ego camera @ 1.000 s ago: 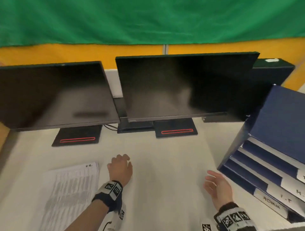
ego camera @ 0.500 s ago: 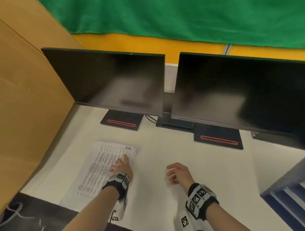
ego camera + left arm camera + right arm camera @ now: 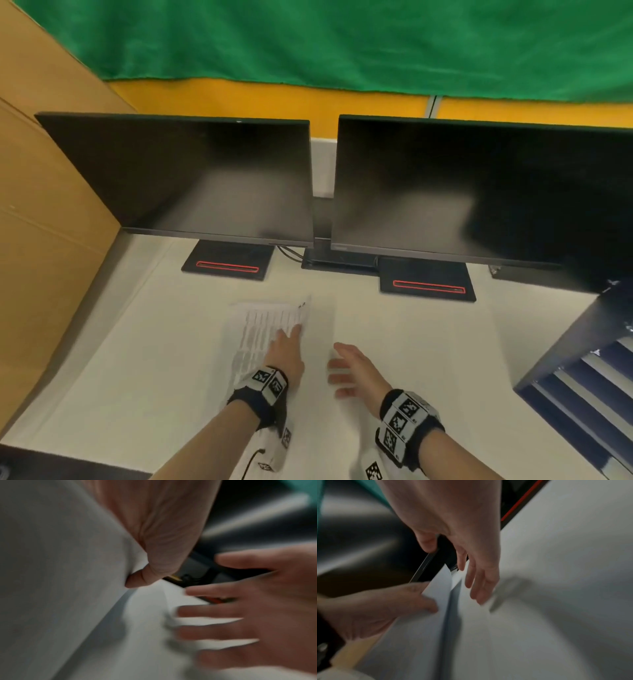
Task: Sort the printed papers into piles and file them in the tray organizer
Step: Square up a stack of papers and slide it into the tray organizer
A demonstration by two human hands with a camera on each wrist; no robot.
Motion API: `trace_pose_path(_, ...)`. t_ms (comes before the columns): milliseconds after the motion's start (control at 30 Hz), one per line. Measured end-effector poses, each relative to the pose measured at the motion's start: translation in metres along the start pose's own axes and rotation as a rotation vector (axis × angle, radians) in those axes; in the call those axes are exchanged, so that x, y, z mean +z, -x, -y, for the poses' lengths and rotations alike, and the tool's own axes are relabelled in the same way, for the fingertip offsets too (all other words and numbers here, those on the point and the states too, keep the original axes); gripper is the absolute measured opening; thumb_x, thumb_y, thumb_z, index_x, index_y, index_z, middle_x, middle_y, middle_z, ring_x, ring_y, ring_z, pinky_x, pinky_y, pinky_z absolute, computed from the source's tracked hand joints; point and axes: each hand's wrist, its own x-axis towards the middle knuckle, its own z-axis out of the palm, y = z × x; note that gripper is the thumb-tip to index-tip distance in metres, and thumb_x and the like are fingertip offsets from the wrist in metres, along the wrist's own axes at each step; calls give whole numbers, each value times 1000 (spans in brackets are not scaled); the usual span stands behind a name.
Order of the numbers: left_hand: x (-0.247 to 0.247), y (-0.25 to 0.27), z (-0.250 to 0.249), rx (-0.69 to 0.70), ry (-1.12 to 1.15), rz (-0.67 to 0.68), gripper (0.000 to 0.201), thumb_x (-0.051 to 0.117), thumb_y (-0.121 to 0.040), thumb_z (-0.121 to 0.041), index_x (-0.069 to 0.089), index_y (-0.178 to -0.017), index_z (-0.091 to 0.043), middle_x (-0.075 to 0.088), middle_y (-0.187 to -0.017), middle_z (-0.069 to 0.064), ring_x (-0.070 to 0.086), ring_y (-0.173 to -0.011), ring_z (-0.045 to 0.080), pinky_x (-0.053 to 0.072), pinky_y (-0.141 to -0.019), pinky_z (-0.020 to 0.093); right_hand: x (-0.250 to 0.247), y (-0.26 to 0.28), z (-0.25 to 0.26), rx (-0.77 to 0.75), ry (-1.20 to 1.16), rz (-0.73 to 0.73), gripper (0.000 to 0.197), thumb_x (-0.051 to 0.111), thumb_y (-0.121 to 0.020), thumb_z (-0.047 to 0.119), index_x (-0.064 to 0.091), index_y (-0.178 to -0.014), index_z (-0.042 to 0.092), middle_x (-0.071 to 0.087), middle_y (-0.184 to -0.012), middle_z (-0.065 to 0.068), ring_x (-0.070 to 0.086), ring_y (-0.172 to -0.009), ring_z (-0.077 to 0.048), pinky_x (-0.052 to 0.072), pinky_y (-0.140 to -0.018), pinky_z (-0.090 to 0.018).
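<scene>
A stack of printed papers (image 3: pixel 260 329) lies on the white desk, in front of the left monitor. My left hand (image 3: pixel 291 337) is on its right side. In the left wrist view the thumb (image 3: pixel 137 580) pinches the top sheet (image 3: pixel 51 574), whose right edge is raised off the stack. My right hand (image 3: pixel 337 366) hovers just right of the papers with its fingers (image 3: pixel 479 585) straight and spread, holding nothing. The raised sheet (image 3: pixel 440 588) stands between both hands. The dark blue tray organizer (image 3: pixel 582 370) stands at the right edge, partly cut off.
Two dark monitors (image 3: pixel 191 178) (image 3: pixel 479 192) stand on black bases (image 3: pixel 227 260) across the back of the desk (image 3: pixel 428 359). A tan partition wall (image 3: pixel 51 222) closes the left side. The desk's front edge (image 3: pixel 68 455) runs at the lower left.
The view has swung left, so the organizer has slid to the right edge. My left hand has moved onto the papers and raised a sheet's edge. My right hand has come left beside them.
</scene>
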Motion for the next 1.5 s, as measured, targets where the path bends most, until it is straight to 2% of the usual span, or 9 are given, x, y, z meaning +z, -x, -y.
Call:
trace_pose_path(167,12,21,-86,362,292,148,58,55,-83,-18,33,-136,-26,49,-128,5,53,-117,27,45,-99,40,-36,20,-3,-4,-289,19,53,54,-78,67,56,-118,33,58,-124,-7,61,-109,-29,53,-90,-46)
trace_pose_path(367,24,40,-136,561,391,692,61,56,-91,-27,28,-146,-26,42,-145,-3,39,-134,13,35,-110,31,-99,53,-35,-95,-408,-368,68,62,-81,18,28,-140,24,47,-137,-17,48,-124,-28,41,-105,-49)
trace_pose_path(500,44,47,-165,708,377,214,32,52,-93,-20,55,-124,-24,58,-124,-6,54,-115,8,43,-104,33,-124,96,-54,-207,-423,-546,46,42,-85,-10,56,-120,16,68,-113,-16,63,-104,-35,49,-94,-55)
trace_pose_path(600,50,51,-179,564,334,-137,55,56,-88,-26,35,-138,-21,37,-135,2,41,-124,20,36,-106,34,-151,138,-73,-269,-528,-660,43,41,-85,-12,60,-114,14,71,-105,-18,66,-98,-39,49,-92,-57)
trace_pose_path(767,60,69,-200,504,565,439,51,50,-93,-34,33,-139,-18,56,-127,-1,60,-109,15,47,-100,38,-194,191,-112,-236,-724,-878,37,42,-87,-5,55,-117,10,67,-109,-22,63,-100,-42,44,-95,-62)
trace_pose_path(933,69,110,-233,657,544,576,27,33,-99,-20,37,-125,-26,58,-106,-16,57,-90,-3,45,-73,11,-219,226,-125,-195,-713,-983,30,43,-85,-2,57,-110,6,65,-109,-25,63,-96,-42,44,-94,-62)
trace_pose_path(1200,86,136,-276,647,520,754,34,33,-98,-18,36,-132,-22,54,-127,-3,55,-110,14,46,-95,31,-249,269,-135,-175,-764,-1123,31,56,-76,9,56,-105,-3,63,-92,-26,60,-72,-33,49,-79,-51)
trace_pose_path(1433,85,108,-330,516,592,622,45,36,-89,-16,38,-135,-17,52,-132,5,52,-118,25,42,-104,46,-230,298,-131,-501,-1074,-644,52,25,-101,36,58,-123,3,67,-105,-24,68,-90,-32,53,-77,-47)
trace_pose_path(1500,86,103,-341,531,591,607,41,35,-91,-13,40,-131,-15,53,-128,7,54,-116,27,43,-102,47,-215,281,-141,-562,-961,-532,62,51,-92,43,44,-128,-6,60,-97,-33,62,-83,-37,51,-75,-49)
